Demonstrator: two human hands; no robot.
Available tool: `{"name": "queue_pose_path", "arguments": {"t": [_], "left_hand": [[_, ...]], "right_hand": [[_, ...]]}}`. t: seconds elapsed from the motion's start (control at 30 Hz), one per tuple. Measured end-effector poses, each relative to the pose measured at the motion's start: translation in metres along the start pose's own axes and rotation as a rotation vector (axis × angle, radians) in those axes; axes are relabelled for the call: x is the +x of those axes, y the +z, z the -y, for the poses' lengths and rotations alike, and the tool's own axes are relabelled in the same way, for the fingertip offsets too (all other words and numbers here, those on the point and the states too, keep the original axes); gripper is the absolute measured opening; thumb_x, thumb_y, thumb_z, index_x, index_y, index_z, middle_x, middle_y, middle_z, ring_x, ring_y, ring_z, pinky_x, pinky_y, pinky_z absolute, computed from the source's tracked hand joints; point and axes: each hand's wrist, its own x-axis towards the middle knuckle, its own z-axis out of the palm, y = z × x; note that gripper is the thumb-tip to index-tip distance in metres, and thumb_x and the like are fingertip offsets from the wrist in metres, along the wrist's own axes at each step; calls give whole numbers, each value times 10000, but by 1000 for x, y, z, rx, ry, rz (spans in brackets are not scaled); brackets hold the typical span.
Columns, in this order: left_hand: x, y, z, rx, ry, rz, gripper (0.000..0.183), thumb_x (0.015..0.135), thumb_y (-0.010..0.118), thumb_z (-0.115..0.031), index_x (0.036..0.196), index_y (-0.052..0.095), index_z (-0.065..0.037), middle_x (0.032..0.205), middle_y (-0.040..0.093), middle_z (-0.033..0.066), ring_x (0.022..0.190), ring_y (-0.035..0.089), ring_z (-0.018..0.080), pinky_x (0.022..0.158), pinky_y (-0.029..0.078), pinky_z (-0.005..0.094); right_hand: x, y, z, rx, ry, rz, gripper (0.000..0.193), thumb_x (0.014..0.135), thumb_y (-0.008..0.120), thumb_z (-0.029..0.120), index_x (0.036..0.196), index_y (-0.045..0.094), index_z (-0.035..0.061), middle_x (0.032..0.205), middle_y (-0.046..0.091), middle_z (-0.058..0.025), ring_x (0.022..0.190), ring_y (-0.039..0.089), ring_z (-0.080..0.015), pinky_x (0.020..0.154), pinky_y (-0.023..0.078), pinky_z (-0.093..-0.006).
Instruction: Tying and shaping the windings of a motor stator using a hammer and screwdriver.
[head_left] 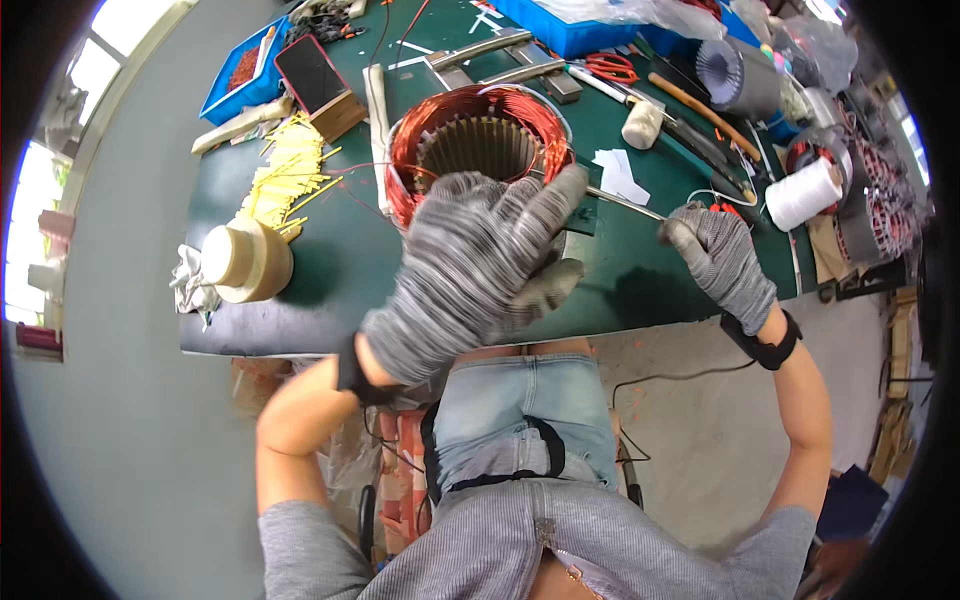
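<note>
A motor stator [480,146] with red-brown copper windings [415,130] stands on the green worktable, its slotted bore facing up. My left hand [475,260], in a grey knitted glove, lies over its near side with fingers stretched out and thumb pointing right. The palm side is hidden. My right hand [715,250], gloved alike, is closed on one end of a thin metal rod [625,203]. The rod slants up and left to the stator's right side, where its tip is hidden beside my left fingers. White lacing cord [535,92] runs along the windings.
Left: yellow strips [285,180], a beige capped container [245,260], a phone [310,75] on a wooden block and a blue tray [235,85]. Right: white thread spool [803,195], wooden stick [705,115], red-handled scissors [610,68], other stators [738,75]. White paper [620,178] lies nearby.
</note>
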Motion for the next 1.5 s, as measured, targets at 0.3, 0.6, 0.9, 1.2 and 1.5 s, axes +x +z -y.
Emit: {"name": "queue_pose_path", "arguments": {"t": [0.3, 0.6, 0.9, 1.2, 1.5], "left_hand": [[-6, -5, 105, -200, 98, -36, 211, 748, 600, -280, 807, 614, -78, 805, 602, 84, 867, 572, 275, 921, 389, 438], [-15, -15, 45, 146, 161, 101, 603, 674, 694, -519, 1059, 599, -65, 890, 611, 105, 905, 584, 342, 827, 462, 459], [-9, -24, 24, 76, 4, 135, 342, 757, 684, -226, 1041, 571, -73, 896, 609, 116, 853, 572, 305, 735, 459, 419], [18, 43, -27, 483, -53, -102, 272, 705, 696, -239, 969, 676, -176, 1071, 582, 86, 930, 564, 315, 801, 456, 456], [-12, 38, -19, 430, -38, -314, 295, 645, 716, -252, 937, 681, -260, 1107, 536, 37, 967, 532, 264, 820, 428, 423]], "right_hand": [[5, 56, -32, 523, 151, 10, 513, 953, 447, 424, 605, 416, 49, 547, 392, -2, 518, 359, -108, 499, 330, -281], [29, 60, -62, 327, -99, -104, 306, 901, 514, 220, 686, 506, 3, 589, 450, -64, 555, 438, -149, 553, 377, -279], [30, 54, -56, 240, -137, -188, 234, 886, 534, 226, 800, 586, 15, 710, 493, -142, 653, 507, -266, 622, 417, -331], [20, -24, -70, -218, -434, 1, 129, 875, 563, 187, 923, 627, 86, 776, 572, -90, 737, 569, -270, 637, 447, -338], [-68, -20, 20, -15, -13, -78, 355, 847, 545, 144, 1196, 607, 135, 881, 662, -85, 744, 626, -216, 694, 494, -307]]}}
